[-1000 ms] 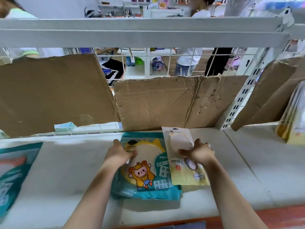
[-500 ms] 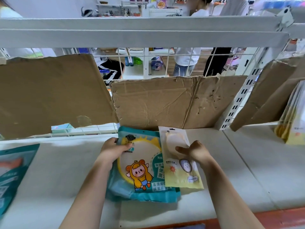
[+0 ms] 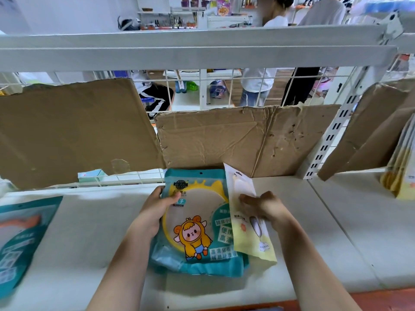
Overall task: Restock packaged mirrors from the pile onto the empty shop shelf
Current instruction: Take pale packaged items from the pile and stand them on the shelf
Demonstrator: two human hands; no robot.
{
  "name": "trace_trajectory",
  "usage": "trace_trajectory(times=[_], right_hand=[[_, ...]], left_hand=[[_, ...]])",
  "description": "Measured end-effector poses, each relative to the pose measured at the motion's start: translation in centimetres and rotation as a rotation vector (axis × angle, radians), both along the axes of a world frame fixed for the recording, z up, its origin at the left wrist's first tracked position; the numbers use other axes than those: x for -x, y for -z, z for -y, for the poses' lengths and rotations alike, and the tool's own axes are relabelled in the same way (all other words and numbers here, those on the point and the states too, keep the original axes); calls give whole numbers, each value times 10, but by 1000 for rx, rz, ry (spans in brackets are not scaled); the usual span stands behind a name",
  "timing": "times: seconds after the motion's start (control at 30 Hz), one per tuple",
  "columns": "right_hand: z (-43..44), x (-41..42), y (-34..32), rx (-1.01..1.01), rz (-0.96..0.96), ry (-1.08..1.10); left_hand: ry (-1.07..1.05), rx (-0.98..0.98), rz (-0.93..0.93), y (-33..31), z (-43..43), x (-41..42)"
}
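So, far left, another teal pack (image 3: pixel 20 239) lies flat on the white shelf (image 3: pixel 336 232). Your left hand (image 3: pixel 155 212) grips the left edge of the teal mirror pack (image 3: pixel 197 232), thumb on its face. It sits mid-shelf, top up by the cardboard (image 3: pixel 224 140). Your right hand (image 3: pixel 262 207) holds the pale yellow pack (image 3: pixel 249 230), which overlaps the teal one's right edge.

The teal mirror package (image 3: pixel 197 223) at centre frame carries "MIRROR" under the character 子, near its upper left. Its other Chinese print, and that on the yellow package (image 3: pixel 253 239) beside it, is too blurred to read.
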State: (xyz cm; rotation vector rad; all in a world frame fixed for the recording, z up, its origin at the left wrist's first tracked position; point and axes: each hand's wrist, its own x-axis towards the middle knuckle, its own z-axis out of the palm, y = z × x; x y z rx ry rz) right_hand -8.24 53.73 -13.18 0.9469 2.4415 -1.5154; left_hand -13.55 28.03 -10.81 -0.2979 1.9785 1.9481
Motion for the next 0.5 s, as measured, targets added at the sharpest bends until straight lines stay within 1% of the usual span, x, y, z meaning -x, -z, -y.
trace_trajectory(times=[0.17, 0.27, 0.4, 0.5], right_hand=[[3, -1, -4, 108, -33, -46], [5, -1, -9, 169, -72, -31], [12, -1, -14, 197, -73, -9], [16, 0, -15, 259, -69, -30]], left_hand=[[15, -98, 5, 2, 2, -2], [11, -143, 2, 2, 4, -1], [15, -165, -10, 3, 4, 0], [15, -175, -13, 3, 3, 0]])
